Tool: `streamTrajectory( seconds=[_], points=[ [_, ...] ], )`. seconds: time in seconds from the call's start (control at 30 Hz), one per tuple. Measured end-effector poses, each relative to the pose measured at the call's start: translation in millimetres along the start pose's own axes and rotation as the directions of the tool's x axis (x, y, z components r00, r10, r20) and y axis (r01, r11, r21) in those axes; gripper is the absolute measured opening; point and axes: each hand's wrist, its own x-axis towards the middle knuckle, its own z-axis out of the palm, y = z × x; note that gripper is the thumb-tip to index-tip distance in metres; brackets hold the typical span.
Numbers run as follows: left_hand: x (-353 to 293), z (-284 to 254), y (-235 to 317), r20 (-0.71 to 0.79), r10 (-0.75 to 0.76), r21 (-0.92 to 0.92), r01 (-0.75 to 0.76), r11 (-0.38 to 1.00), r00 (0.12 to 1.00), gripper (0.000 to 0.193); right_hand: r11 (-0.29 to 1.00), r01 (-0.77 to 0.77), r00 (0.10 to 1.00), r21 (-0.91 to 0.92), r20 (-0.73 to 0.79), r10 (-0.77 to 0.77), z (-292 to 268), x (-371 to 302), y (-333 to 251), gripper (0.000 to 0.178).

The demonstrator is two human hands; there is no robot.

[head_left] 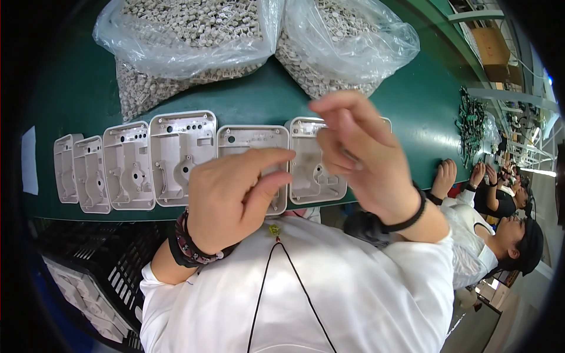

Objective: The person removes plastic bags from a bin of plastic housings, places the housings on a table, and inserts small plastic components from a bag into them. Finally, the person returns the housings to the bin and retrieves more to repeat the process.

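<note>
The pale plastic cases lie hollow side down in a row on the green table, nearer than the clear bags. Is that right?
Not quite: the head view shows the pale plastic cases lying hollow side up, not down. They do lie in a row on the green table, nearer than the clear bags.

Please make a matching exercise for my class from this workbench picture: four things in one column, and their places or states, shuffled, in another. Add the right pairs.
Column one
1. Plastic bags
2. Light grey housings
3. Black crate
4. White sheet

Column two
A. Below the edge of the green table, at the view's lower left
B. Filled with many small pale parts
C. Lying flat near the table's left end
D. Lined up side by side, open sides up

Right pairs: 1-B, 2-D, 3-A, 4-C
</note>
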Motion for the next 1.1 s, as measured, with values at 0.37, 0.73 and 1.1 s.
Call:
streamTrajectory(
  seconds=[0.37, 0.73, 1.1],
  points=[
    [-26, -11, -7, -0.069, 0.049, 0.121, -0.040, 0.992, 0.996, 0.021, 0.966, -0.251, 0.966, 0.064, -0.039, 0.254, 65, 21, 38, 0.052],
    [-37, -36, -11, -0.087, -0.220, -0.190, 0.201, 0.961, 0.972, 0.009, 0.968, 0.110, 0.983, -0.224, 0.167, -0.073, 58, 22, 53, 0.031],
    [-40, -41, -36, -0.033, -0.103, -0.380, 0.083, 0.921, 0.994, 0.015, 0.457, 0.595, 0.795, -0.661, 0.401, -0.455, 55, 22, 48, 0.022]
  ],
)
